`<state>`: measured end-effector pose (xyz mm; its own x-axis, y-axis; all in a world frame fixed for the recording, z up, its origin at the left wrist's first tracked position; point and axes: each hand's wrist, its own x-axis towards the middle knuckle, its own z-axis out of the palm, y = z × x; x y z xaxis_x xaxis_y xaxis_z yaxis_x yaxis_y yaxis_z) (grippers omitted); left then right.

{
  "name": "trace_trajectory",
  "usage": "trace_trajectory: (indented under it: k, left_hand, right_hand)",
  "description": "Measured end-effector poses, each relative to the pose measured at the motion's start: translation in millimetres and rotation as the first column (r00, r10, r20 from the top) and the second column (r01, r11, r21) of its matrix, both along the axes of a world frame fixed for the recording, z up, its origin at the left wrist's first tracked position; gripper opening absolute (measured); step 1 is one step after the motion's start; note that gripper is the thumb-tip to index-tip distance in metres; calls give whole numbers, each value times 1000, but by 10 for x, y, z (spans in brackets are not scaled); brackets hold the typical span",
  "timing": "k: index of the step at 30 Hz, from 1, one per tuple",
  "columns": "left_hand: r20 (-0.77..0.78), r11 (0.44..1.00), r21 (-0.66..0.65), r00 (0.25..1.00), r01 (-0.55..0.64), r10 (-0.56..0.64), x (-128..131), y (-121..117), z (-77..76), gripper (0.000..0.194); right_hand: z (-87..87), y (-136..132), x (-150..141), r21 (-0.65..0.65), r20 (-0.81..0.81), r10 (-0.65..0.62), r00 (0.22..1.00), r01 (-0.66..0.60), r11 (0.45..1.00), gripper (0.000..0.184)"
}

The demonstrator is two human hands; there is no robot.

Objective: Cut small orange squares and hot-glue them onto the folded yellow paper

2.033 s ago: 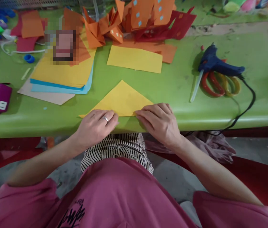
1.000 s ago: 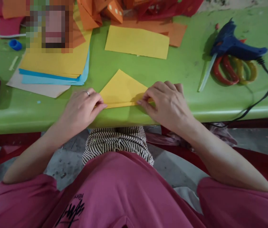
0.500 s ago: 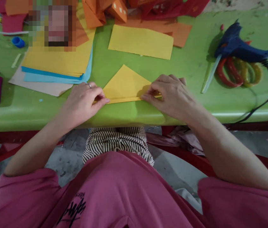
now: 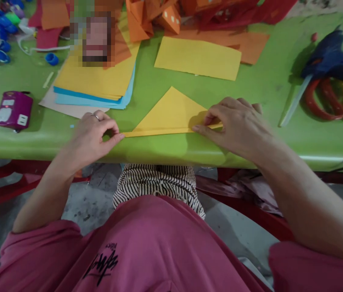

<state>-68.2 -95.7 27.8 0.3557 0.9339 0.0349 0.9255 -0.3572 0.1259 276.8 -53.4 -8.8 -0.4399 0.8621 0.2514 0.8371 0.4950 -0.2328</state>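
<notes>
A yellow sheet of paper, folded to a triangle with a narrow strip turned up along its near edge, lies near the front of the green table. My left hand pinches the left tip of that strip between thumb and forefinger. Toward the other end, my right hand grips the strip, thumb in front and fingers curled behind; its fingers cover part of the paper's right corner. Beyond the triangle lies a flat yellow paper piece, partly over orange paper.
A stack of yellow and blue paper lies at left, beside a purple box-shaped device. On the right are a blue glue gun and red-and-yellow-handled scissors. Folded orange paper shapes sit at the back. The green table's edge is close.
My left hand has slid left to the tip of the folded strip, baring more of it. My right hand keeps its grip. The whole view has shifted leftward.
</notes>
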Motion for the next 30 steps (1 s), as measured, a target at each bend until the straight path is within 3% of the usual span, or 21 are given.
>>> trace_trajectory:
  k: [2,4,6,9,12,17,23,30]
  left_hand:
    - [-97,992,71,989,-104,111,65,-128,94,16]
    - [-97,966,195,977,-170,192,244,-273,136,24]
    - [13,955,289,998,-70,69,511,-382,85,28]
    - [12,952,240,980,188,-197,936,-408,-130,47]
    - [-3,946,244,976,212,-217,1203,-338,-362,65]
    - [-9,928,278,967,246,-254,1239,-303,-575,77]
    - [24,894,374,962,245,-273,1219,-330,-682,80]
    - [-28,890,370,960,267,-277,1225,-342,-635,77]
  right_hand:
    - [-4,9,-5,7,11,-4,1000,4,1000,38]
    - [7,14,-11,-3,30,-6,1000,6,1000,40]
    - [26,13,-14,-17,50,-6,999,7,1000,41]
    - [43,5,-18,-15,52,-7,999,8,1000,42]
    - [41,-5,-32,-20,31,-12,999,13,1000,38]
    - [121,30,-25,-163,22,-28,999,31,986,32]
    - [289,94,245,-421,-42,12,999,-28,907,37]
    - [201,25,350,-382,-44,-90,995,67,922,32]
